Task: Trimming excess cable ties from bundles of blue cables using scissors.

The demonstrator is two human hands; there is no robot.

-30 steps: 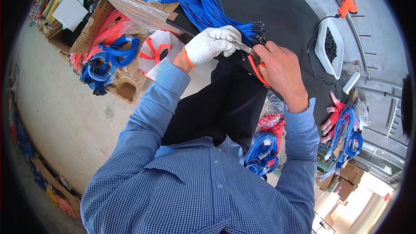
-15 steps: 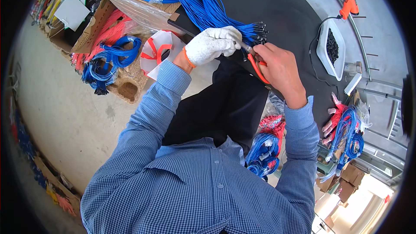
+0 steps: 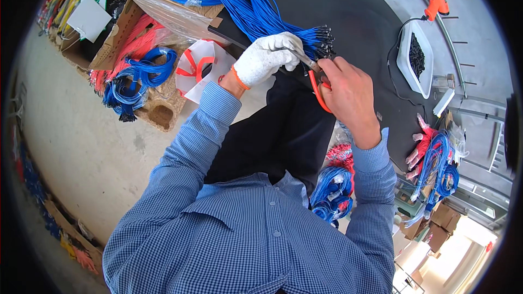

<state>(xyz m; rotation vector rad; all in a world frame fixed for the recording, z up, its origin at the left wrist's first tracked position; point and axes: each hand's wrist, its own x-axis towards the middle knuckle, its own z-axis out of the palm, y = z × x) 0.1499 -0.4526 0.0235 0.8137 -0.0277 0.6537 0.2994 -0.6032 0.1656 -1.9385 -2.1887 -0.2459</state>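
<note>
Nearest, in the lower middle of the frame, the person's checked shirt (image 3: pixel 245 228) leads up to two forearms that bring the hands close together just above centre. The bare right hand (image 3: pixel 347 91) is wrapped around the orange-red handles of the pliers (image 3: pixel 315 91), whose metal end reaches up and left to the gloved left hand (image 3: pixel 272 57). The glove's fingers are curled at that metal end; whether they pinch a small part cannot be told. The step in hand looks like fine plier work at the glove, and the next move seems to call for a steady left hand, with its fingertips clear of the metal. Just beyond, at upper centre, the blue cable bundle (image 3: pixel 253 13) lies across the dark bench (image 3: pixel 348 5), its black-tipped ends (image 3: pixel 325 38) close above the pliers. Farther off, on the right, a white tray (image 3: pixel 403 62) holds small black pieces (image 3: pixel 417 57), and an orange-and-black tool (image 3: pixel 437 2) hangs at upper right.
</note>
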